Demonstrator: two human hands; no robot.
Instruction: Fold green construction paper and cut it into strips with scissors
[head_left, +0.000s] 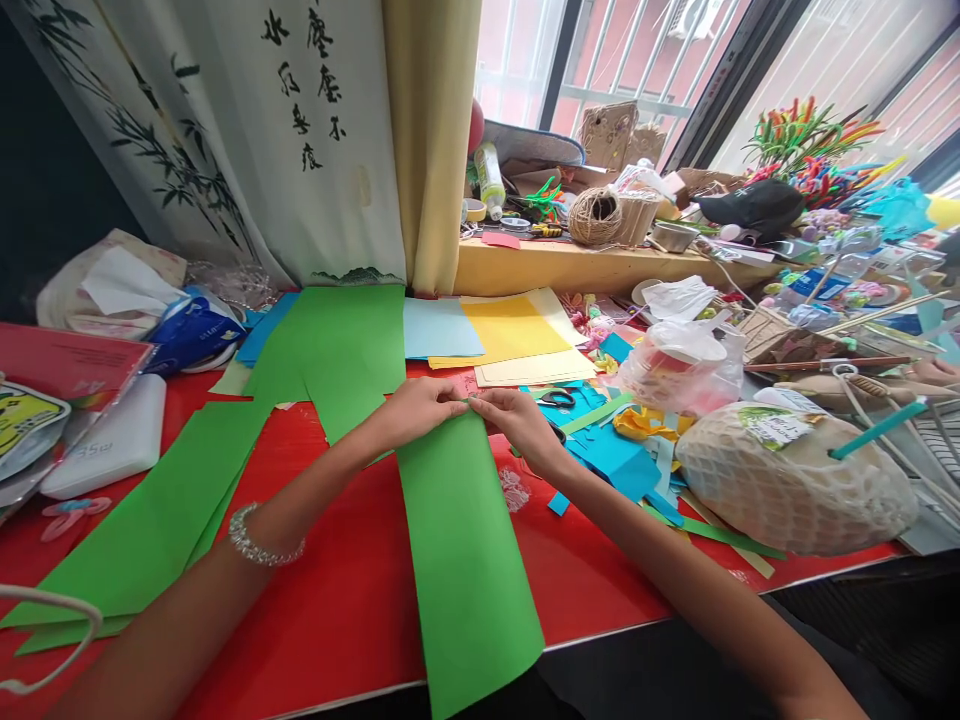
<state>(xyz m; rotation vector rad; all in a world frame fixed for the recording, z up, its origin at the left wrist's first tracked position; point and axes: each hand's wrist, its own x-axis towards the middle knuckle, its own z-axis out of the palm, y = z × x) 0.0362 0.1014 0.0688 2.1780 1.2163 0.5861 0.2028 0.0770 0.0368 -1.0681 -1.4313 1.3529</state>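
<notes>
A long green paper strip (461, 540) runs from the middle of the red table (345, 600) out past its near edge. My left hand (420, 408) pinches the strip's far end from the left, a beaded bracelet (259, 545) on that wrist. My right hand (517, 418) pinches the same far edge from the right, fingertips almost meeting the left ones. Both hands are closed on the paper's edge. Black-handled scissors (556, 400) lie just behind my right hand.
Larger green sheets (330, 350) lie left, yellow and pale blue sheets (502, 335) behind. Blue paper scraps (615, 455), a net-wrapped melon (787, 480) and plastic bags crowd the right. A white power bank (112, 440) sits left. The windowsill holds twine (594, 215) and craft clutter.
</notes>
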